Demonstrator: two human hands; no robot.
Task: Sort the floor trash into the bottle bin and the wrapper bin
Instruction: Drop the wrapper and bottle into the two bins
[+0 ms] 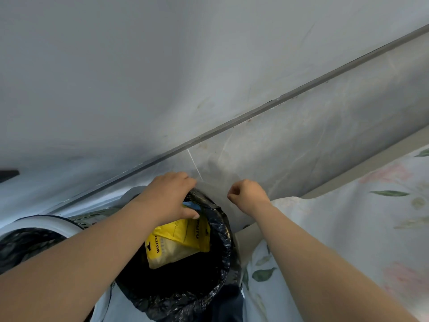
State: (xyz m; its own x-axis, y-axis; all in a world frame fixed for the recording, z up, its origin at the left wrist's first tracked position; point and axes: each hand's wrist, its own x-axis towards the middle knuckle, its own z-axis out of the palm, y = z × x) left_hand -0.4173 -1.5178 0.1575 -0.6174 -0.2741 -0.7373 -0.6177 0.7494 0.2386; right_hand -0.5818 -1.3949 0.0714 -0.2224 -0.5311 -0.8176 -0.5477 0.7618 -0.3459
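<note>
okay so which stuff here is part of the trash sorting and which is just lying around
Part of the job: black-lined bin, yellow wrapper inside it, blue-green wrapper under the left hand, second lined bin, right hand.
Just around: floral bedsheet, wall.

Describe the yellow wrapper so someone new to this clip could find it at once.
Start at the black-lined bin in the lower middle, beside the flowered cloth. Inside it, under the left hand, lies the yellow wrapper. It is the only bright yellow thing, printed with black lettering.
</note>
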